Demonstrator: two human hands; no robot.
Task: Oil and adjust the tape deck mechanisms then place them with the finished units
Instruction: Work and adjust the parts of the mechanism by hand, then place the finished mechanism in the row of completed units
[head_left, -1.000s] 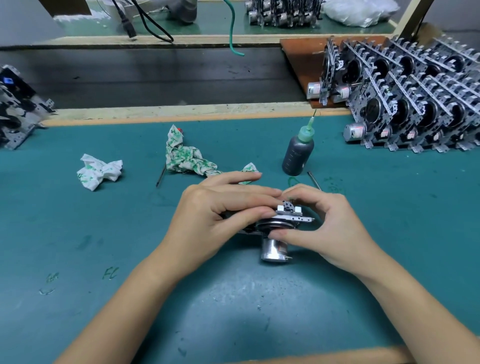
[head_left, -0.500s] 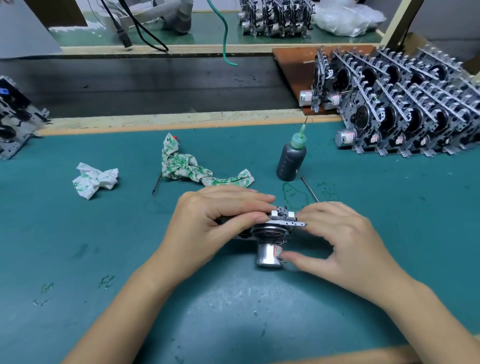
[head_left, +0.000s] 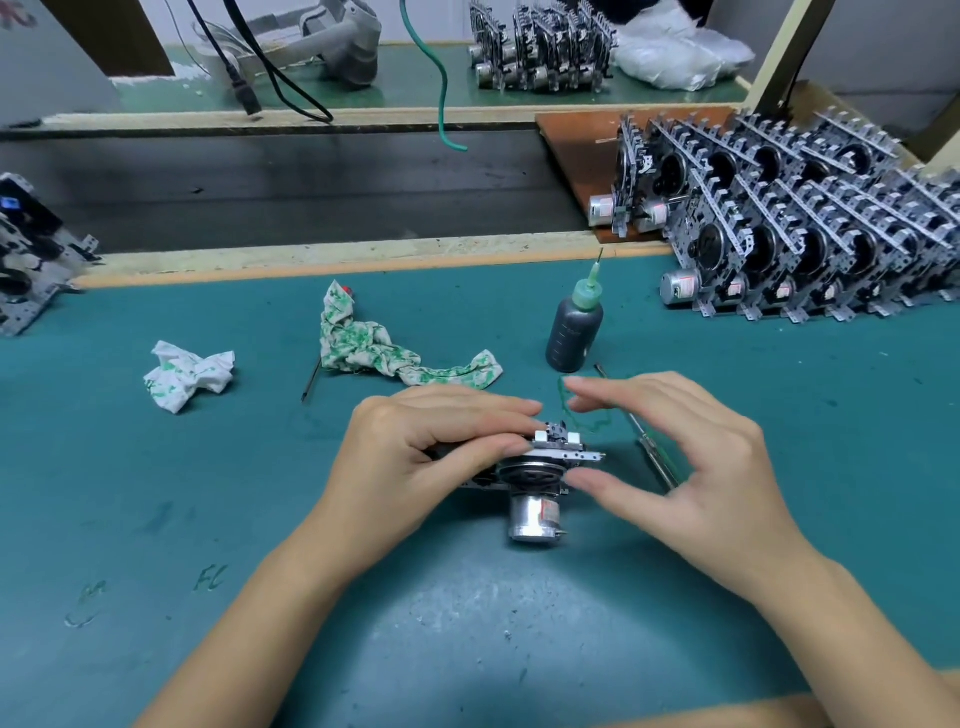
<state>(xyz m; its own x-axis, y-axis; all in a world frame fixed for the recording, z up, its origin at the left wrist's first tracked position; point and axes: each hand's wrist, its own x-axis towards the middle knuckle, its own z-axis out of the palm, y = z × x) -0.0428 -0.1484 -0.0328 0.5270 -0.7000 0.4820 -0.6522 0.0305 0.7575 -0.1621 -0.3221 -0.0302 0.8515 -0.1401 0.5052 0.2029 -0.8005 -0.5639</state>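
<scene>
Hands (head_left: 431, 452) cradle mechanism (head_left: 540, 473).

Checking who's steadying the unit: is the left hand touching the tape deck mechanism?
Touching. The head view shows the left hand with fingers curled over the tape deck mechanism, gripping it; the right hand hovers open beside it.

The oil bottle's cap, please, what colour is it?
Green, on the dark grey oil bottle; head view.
</scene>
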